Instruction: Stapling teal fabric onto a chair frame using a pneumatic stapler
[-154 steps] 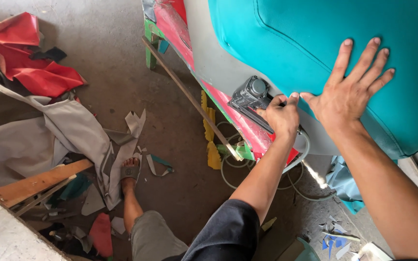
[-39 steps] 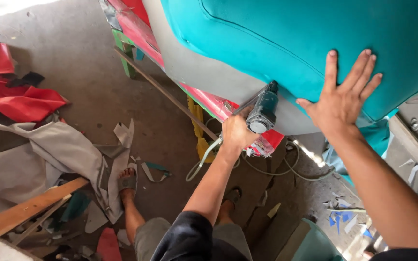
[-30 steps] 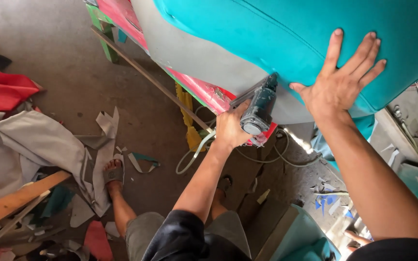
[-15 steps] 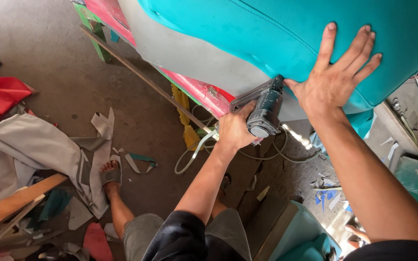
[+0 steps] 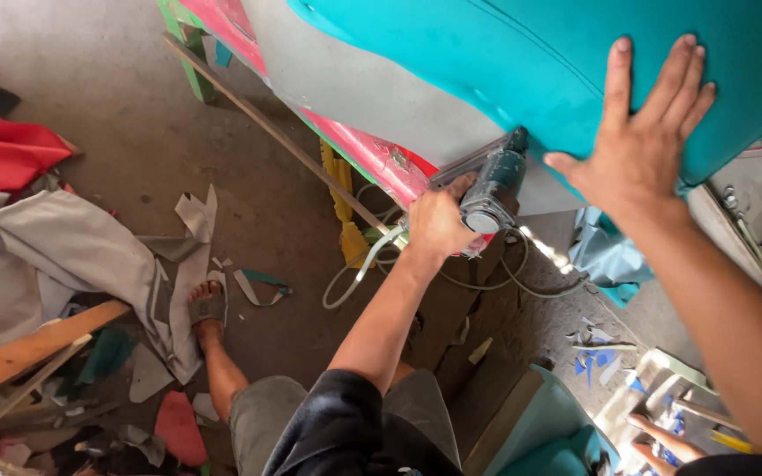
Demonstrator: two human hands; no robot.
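Scrap-strewn floor [image 5: 249, 203] below; dark stapler [image 5: 491, 185] (silver-capped) meets teal upholstery [image 5: 504, 53].

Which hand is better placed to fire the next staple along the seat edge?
Left. The left hand already grips the staple gun against the grey edge; the right hand lies flat on the teal cover.

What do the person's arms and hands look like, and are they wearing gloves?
No gloves: the left hand and right hand are both bare, with no rings or watch showing. Both forearms are bare too. A dark short sleeve covers the left upper arm, and dark cloth edges the right arm.
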